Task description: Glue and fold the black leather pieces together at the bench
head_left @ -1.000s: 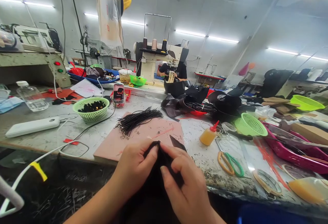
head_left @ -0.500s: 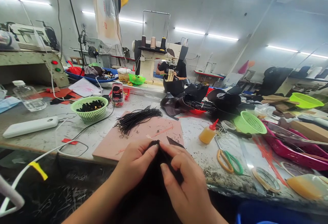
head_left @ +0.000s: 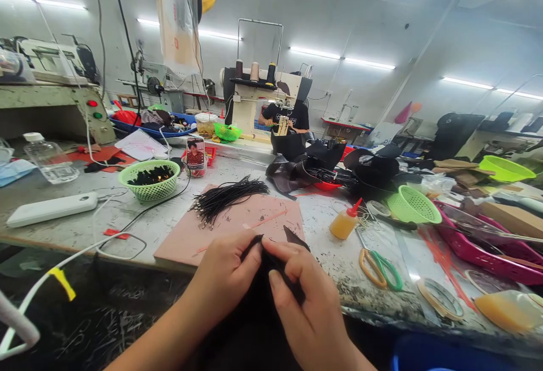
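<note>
Both hands meet at the front edge of the workbench, gripping a black piece of material whose exact kind I cannot make out. My left hand pinches its upper edge between thumb and forefinger. My right hand is closed on the same edge from the other side, fingertips close to the left thumb. A dark pointed flap sticks up beyond the right knuckles. Just past the hands lies a pinkish board, with a bundle of black cords with small metal-looking ends on it.
To the left are a green basket of black pieces, a phone and a white power bank. Rightward stand a glue bottle, scissors and a tape roll. A person sits behind a sewing machine.
My fingers have shifted slightly along the black material's edge, and the dark flap beyond my right hand now shows a little farther right. The phone's screen picture differs.
</note>
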A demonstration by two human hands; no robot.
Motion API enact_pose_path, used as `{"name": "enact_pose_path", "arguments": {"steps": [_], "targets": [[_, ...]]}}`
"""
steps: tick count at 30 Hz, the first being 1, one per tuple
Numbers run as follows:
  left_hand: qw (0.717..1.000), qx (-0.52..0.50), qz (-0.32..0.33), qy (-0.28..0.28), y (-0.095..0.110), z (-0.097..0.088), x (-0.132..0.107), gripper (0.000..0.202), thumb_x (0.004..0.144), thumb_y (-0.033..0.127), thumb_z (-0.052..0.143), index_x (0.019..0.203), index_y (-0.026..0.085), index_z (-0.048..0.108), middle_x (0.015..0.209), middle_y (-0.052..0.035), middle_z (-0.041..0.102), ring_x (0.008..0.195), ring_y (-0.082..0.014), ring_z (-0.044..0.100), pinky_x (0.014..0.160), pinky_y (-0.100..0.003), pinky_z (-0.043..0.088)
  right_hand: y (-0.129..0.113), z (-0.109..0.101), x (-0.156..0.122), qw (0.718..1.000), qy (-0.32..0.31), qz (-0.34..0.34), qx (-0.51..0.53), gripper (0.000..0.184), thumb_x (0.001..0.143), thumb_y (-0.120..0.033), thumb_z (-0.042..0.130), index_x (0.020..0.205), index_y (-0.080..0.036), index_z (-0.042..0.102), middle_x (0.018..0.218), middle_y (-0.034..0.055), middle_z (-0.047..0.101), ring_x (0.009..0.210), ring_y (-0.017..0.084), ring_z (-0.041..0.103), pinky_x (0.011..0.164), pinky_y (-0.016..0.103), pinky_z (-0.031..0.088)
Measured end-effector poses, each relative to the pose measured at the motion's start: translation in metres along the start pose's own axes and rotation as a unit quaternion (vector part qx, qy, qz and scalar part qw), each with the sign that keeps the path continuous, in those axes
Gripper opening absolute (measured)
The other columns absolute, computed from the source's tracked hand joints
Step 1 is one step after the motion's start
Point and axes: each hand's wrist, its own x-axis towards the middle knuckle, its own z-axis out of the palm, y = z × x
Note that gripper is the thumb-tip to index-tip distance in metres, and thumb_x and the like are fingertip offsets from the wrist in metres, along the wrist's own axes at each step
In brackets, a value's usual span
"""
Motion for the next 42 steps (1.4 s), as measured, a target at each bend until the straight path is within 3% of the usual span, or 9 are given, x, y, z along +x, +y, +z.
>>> {"name": "enact_pose_path", "arguments": {"steps": [4, 8, 11, 18, 24, 31, 42], "targets": [[1.000, 0.009, 0.008, -0.010, -0.001, 0.000, -0.001, 0.025, 0.083, 0.027, 0.036, 0.070, 0.017, 0.055, 0.065, -0.0026, 0.060, 0.060, -0.0165, 0.053, 0.058, -0.027, 0.040, 0.001, 0.000, 0.001, 1.000, -0.004, -0.024, -0.017, 0.017, 0.079, -0.009, 0.046, 0.072, -0.023, 0.038, 0.101, 0.0041, 0.067, 0.098, 0.017, 0.061, 0.082, 0.033, 0.052], [0.998, -0.049, 0.012, -0.027, -0.001, -0.001, -0.002, 0.025, 0.085, 0.029, 0.036, 0.071, 0.019, 0.054, 0.068, -0.0025, 0.060, 0.065, -0.0174, 0.055, 0.062, -0.028, 0.042, 0.003, 0.000, 0.000, 0.999, 0.010, -0.029, -0.039, 0.018, 0.080, -0.010, 0.046, 0.071, -0.023, 0.038, 0.102, 0.0052, 0.067, 0.094, 0.016, 0.063, 0.079, 0.031, 0.053], [0.997, -0.081, 0.004, -0.012, -0.001, 0.001, -0.004, 0.026, 0.086, 0.031, 0.037, 0.068, 0.019, 0.052, 0.066, -0.0017, 0.060, 0.065, -0.0173, 0.055, 0.062, -0.027, 0.043, 0.005, 0.001, -0.002, 0.997, 0.031, -0.041, -0.062, 0.017, 0.080, -0.009, 0.046, 0.071, -0.022, 0.038, 0.105, 0.0063, 0.066, 0.096, 0.017, 0.062, 0.080, 0.031, 0.052], [0.999, -0.022, 0.014, 0.037, -0.006, 0.011, -0.011, 0.023, 0.084, 0.024, 0.037, 0.067, 0.019, 0.052, 0.063, -0.0014, 0.061, 0.058, -0.0159, 0.055, 0.056, -0.026, 0.042, 0.003, 0.006, -0.009, 0.998, 0.023, -0.043, -0.049, 0.016, 0.080, -0.009, 0.046, 0.074, -0.022, 0.041, 0.104, 0.0065, 0.067, 0.098, 0.018, 0.062, 0.084, 0.034, 0.052], [0.998, -0.057, 0.006, 0.037, -0.009, 0.014, -0.013, 0.023, 0.085, 0.025, 0.038, 0.067, 0.020, 0.052, 0.062, -0.0007, 0.060, 0.060, -0.0161, 0.055, 0.059, -0.026, 0.043, 0.001, 0.005, -0.008, 0.998, 0.023, -0.040, -0.042, 0.014, 0.081, -0.009, 0.045, 0.076, -0.022, 0.042, 0.103, 0.0075, 0.067, 0.096, 0.019, 0.063, 0.081, 0.035, 0.054], [0.992, -0.117, -0.010, 0.037, -0.010, 0.016, -0.014, 0.024, 0.085, 0.028, 0.040, 0.067, 0.019, 0.054, 0.061, 0.0002, 0.058, 0.057, -0.0150, 0.050, 0.062, -0.026, 0.044, 0.002, 0.004, -0.006, 0.992, 0.036, -0.085, -0.081, 0.015, 0.078, -0.006, 0.045, 0.074, -0.021, 0.044, 0.104, 0.0087, 0.066, 0.097, 0.020, 0.063, 0.082, 0.035, 0.054], [0.995, -0.091, 0.002, 0.042, -0.011, 0.018, -0.013, 0.023, 0.084, 0.026, 0.039, 0.066, 0.019, 0.051, 0.060, 0.0006, 0.057, 0.058, -0.0149, 0.053, 0.056, -0.025, 0.042, 0.005, 0.006, -0.007, 0.995, 0.014, -0.075, -0.056, 0.016, 0.078, -0.005, 0.044, 0.078, -0.021, 0.044, 0.101, 0.0077, 0.066, 0.096, 0.019, 0.061, 0.082, 0.035, 0.054]]}}
